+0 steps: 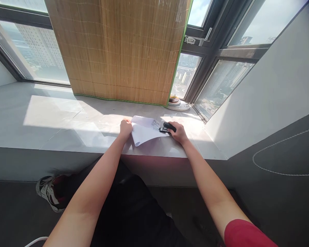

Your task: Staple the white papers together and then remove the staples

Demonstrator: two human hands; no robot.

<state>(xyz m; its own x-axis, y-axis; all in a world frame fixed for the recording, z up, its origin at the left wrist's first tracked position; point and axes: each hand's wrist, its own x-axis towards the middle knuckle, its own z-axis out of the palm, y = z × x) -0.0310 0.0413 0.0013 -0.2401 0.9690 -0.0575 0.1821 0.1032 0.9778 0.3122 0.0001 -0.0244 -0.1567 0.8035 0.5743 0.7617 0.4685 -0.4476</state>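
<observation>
White sheets of paper [146,133], printed with dark marks near the upper right and curled at the lower left corner, are held over the window sill. My left hand [126,128] pinches their left edge. In my right hand [179,132] is a black stapler [167,127], its jaws pointing left at the right edge of the paper. Whether the jaws touch the paper cannot be made out clearly. The fingers of my right hand are wrapped round the stapler's back end.
The pale tiled window sill [51,137] has bright sun patches. A bamboo blind [118,51] with green edging hangs down to it. A stack of plates [175,102] stands in the right corner by the window. A beaded cord [262,168] hangs at right.
</observation>
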